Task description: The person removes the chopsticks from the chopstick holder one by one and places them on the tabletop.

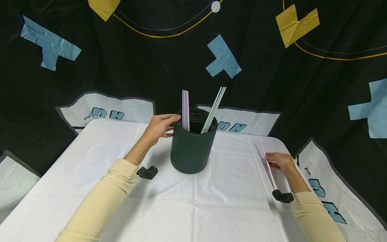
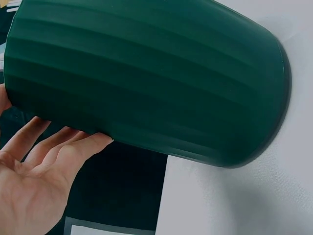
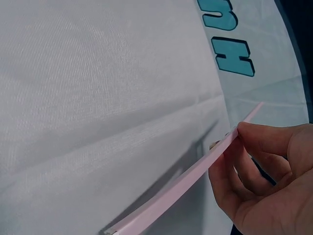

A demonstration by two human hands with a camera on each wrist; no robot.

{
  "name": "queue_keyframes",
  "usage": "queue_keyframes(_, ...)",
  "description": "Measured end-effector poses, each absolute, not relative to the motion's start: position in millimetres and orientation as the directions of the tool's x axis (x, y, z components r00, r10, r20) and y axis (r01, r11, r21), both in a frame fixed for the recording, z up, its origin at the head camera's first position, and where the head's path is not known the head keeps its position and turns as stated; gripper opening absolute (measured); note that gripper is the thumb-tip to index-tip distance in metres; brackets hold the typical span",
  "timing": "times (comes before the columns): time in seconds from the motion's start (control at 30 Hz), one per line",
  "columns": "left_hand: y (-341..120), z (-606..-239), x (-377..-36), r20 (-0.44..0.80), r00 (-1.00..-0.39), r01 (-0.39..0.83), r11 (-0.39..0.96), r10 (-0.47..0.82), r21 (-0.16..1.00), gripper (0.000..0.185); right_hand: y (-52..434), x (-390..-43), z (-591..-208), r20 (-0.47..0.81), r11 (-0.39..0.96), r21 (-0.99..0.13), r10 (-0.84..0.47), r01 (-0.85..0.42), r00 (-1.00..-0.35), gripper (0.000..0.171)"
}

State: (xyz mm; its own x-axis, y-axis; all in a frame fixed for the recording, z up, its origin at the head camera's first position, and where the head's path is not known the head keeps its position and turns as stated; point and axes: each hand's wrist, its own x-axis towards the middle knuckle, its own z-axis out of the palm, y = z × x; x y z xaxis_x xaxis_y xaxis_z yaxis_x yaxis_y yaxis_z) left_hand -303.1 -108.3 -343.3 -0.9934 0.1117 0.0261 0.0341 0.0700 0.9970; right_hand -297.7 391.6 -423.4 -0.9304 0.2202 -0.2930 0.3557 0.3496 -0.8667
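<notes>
White cloth-covered table [image 1: 211,208]; left hand [image 1: 160,126] with straight fingers against ribbed dark green cup [image 1: 191,148], right hand [image 1: 281,161] pinching thin pink straw [image 1: 267,163] at right.

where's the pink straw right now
In the head view the pink straw is pinched in the right hand near the white table's right edge, right of the green cup.

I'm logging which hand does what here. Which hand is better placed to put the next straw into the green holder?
Probably the right. The right hand already pinches a pink straw lying near the table's right edge, while the left hand rests with straight fingers against the side of the green holder, steadying it.
</notes>
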Motion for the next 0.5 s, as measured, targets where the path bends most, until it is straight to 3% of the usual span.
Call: queue_keyframes(0.5,-107.9,-343.3,-302.1,0.027,-0.994,0.033,0.06,0.104,0.998,0.049,392.6,-298.7,-433.8,-0.303,0.372,-0.843,0.272,0.39,-0.914,0.046)
